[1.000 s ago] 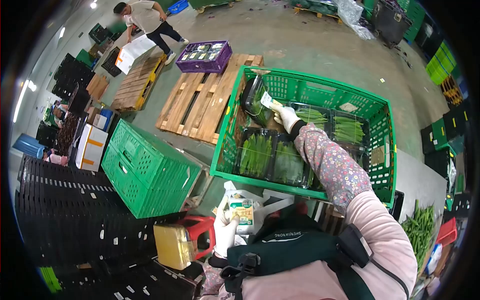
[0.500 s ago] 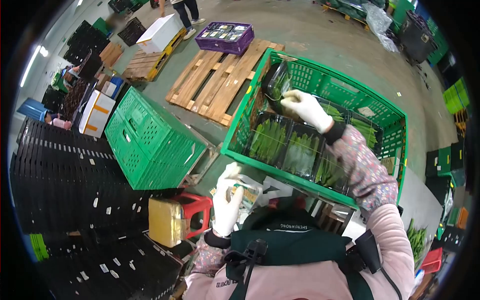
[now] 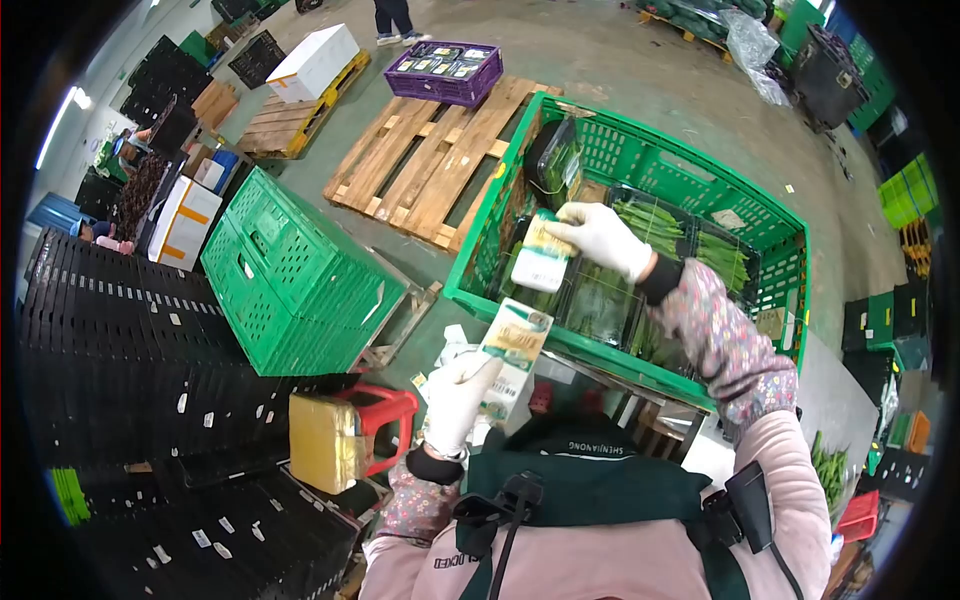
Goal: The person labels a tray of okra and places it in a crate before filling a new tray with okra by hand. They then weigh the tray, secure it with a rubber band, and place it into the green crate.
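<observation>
My right hand [image 3: 605,240], in a white glove, pinches a printed label [image 3: 543,258] above the green crate [image 3: 775,215]. My left hand [image 3: 458,400], also gloved, grips a strip of labels [image 3: 516,335] just outside the crate's near left side. Inside the crate lie several black trays of green vegetables, among them one pack [image 3: 650,226] at the back. Another tray [image 3: 556,165] stands tilted on its side against the far left corner. The packs directly under my right hand are partly hidden.
Left of the crate stand stacked green crates [image 3: 290,280] and tall stacks of black crates [image 3: 110,330]. A red stool [image 3: 405,425] is near my left arm. Beyond sit a wooden pallet [image 3: 410,165] and a purple crate [image 3: 480,88]. A person's legs [image 3: 393,18] show at the top.
My right hand has moved from the tilted tray toward me and now holds a label. The label strip in my left hand has come up into clearer view.
</observation>
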Available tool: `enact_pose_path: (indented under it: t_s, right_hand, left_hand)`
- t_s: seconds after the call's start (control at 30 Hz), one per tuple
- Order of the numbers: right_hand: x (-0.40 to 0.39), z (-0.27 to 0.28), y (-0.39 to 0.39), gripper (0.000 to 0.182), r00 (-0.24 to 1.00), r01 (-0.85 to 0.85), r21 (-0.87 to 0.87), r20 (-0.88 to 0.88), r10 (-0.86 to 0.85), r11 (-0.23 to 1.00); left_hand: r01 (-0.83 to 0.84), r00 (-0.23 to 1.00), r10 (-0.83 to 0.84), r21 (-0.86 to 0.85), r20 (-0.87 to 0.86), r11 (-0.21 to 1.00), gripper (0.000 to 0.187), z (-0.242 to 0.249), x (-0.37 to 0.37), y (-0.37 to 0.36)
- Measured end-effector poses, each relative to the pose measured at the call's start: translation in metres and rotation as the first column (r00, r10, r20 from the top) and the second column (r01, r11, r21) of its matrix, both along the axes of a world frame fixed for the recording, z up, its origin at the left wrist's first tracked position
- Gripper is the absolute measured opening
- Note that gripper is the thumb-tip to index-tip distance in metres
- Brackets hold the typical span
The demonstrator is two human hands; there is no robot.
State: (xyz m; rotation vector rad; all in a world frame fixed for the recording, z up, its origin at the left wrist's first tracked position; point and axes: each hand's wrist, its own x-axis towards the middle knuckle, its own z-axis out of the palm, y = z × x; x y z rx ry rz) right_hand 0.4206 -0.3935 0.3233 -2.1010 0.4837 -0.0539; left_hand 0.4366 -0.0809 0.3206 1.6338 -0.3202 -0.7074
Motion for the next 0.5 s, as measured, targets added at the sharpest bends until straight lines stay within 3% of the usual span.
enact_pose_path:
  t_s: [0.03, 0.1, 0.17, 0.2, 0.23, 0.27, 0.3, 0.37, 0.4, 0.43, 0.47, 0.5]
  right_hand:
    - [0.008, -0.020, -0.011, 0.044, 0.998, 0.032, -0.018, -0.051, -0.032, 0.999]
    - [0.012, -0.051, -0.014, 0.055, 0.989, -0.076, -0.031, -0.128, 0.071, 0.997]
    - [0.016, -0.080, -0.003, 0.065, 0.984, -0.092, -0.180, -0.167, 0.062, 0.979]
    - [0.017, -0.082, 0.006, 0.067, 0.973, -0.114, -0.240, -0.224, 0.059, 0.964]
    - [0.018, -0.082, 0.014, 0.069, 0.959, -0.139, -0.299, -0.278, 0.054, 0.944]
    - [0.014, -0.082, 0.022, 0.081, 0.957, -0.153, -0.362, -0.286, 0.047, 0.919]
    - [0.011, -0.085, 0.026, 0.081, 0.956, -0.159, -0.360, -0.287, 0.053, 0.919]
    - [0.008, -0.090, 0.030, 0.092, 1.000, -0.008, -0.718, 0.013, 0.024, 0.696]
    - [0.010, -0.071, 0.031, 0.097, 0.998, -0.050, -0.746, -0.063, 0.004, 0.664]
    - [0.008, -0.063, 0.029, 0.088, 1.000, 0.011, -0.757, 0.003, -0.014, 0.653]
    - [0.005, -0.060, 0.026, 0.083, 0.992, 0.042, -0.677, 0.118, 0.051, 0.734]
    - [0.002, -0.054, 0.024, 0.078, 0.967, 0.058, -0.587, 0.235, 0.101, 0.807]
  left_hand:
    - [0.014, 0.999, -0.015, -0.015, -0.036, 1.000, 0.010, -0.006, 0.001, 0.010]
    - [0.058, 0.997, -0.056, 0.028, -0.055, 0.998, 0.007, -0.012, 0.005, 0.026]
    - [0.077, 0.997, -0.077, -0.012, 0.017, 0.997, 0.015, -0.010, 0.004, 0.032]
    - [0.058, 0.988, -0.058, -0.001, -0.141, 0.998, 0.029, -0.006, 0.005, 0.034]
    - [0.051, 0.989, -0.050, 0.001, -0.143, 0.999, 0.029, -0.002, 0.001, 0.031]
    - [-0.032, 0.987, 0.013, -0.118, -0.163, 0.993, 0.030, 0.003, -0.005, 0.025]
    - [-0.116, 0.979, 0.072, -0.233, -0.190, 0.965, 0.032, 0.010, -0.008, 0.020]
    - [-0.119, 0.958, 0.052, -0.228, -0.282, 0.966, 0.026, 0.007, -0.004, 0.023]
    - [-0.054, 0.981, 0.021, -0.169, -0.193, 0.984, 0.028, 0.001, -0.002, 0.025]
    - [0.005, 0.994, -0.016, -0.101, -0.104, 0.995, 0.029, -0.001, 0.000, 0.027]
    - [0.070, 0.972, -0.052, -0.071, 0.230, 0.995, 0.024, 0.000, 0.000, 0.023]
    - [0.065, 0.972, -0.047, -0.071, 0.231, 0.995, 0.024, 0.000, 0.001, 0.018]
